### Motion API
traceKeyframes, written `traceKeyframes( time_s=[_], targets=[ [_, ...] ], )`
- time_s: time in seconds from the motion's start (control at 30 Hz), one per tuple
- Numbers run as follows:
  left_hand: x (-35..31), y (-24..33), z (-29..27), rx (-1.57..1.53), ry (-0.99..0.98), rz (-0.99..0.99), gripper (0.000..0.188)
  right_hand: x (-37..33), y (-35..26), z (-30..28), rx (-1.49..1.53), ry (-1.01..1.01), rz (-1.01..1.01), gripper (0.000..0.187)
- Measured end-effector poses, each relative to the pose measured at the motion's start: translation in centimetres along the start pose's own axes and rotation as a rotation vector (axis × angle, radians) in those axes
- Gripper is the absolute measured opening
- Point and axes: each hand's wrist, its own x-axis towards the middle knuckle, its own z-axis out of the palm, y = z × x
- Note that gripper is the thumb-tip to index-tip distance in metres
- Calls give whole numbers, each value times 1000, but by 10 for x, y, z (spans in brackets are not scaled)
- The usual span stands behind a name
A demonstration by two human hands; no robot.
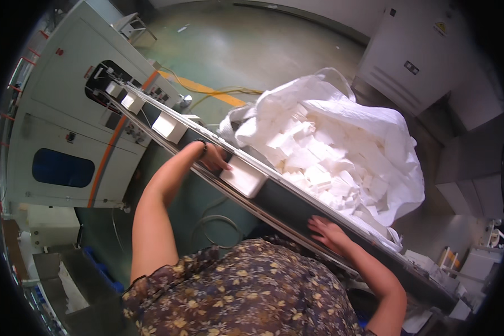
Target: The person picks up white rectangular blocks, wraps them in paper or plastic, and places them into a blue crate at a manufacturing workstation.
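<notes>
A narrow dark conveyor belt (pixel 288 203) runs diagonally in front of me, from upper left to lower right. On it lies a white box-shaped block (pixel 244 177). My left hand (pixel 214 158) is at the block's left end, one stretched finger touching it; the other fingers are partly hidden. To the right, my right hand (pixel 329 235) hovers over or rests on the belt, fingers spread, holding nothing. Further up the belt sits another white block (pixel 169 127), with a smaller-looking one (pixel 133 102) beyond it.
Just past the belt stands a large white woven bag (pixel 395 145), open-topped, filled with white pieces (pixel 319 176). At left is a pale machine cabinet (pixel 45 134) with an orange stripe. Yellow cable (pixel 207 96) lies on the floor behind. A grey cabinet (pixel 406 61) stands back right.
</notes>
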Motion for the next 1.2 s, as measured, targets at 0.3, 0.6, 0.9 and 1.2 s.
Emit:
traceKeyframes(
  time_s=[0.3, 0.6, 0.9, 1.2],
  targets=[
    [26, 228, 278, -504, -550, 170, 57, -38, 19, -44, 234, 307, 19, 46],
    [-193, 385, 340, -380, -164, 1573, 58, -314, -29, -71, 188, 176, -926, 45],
    [-158, 325, 346, -324, 246, 1375, 15, -229, -96, -184, 364, -299, -1200, 40],
    [-125, 199, 296, -189, 516, 1147, 14, -182, -60, -133, -411, 832, -664, 37]
  ],
)
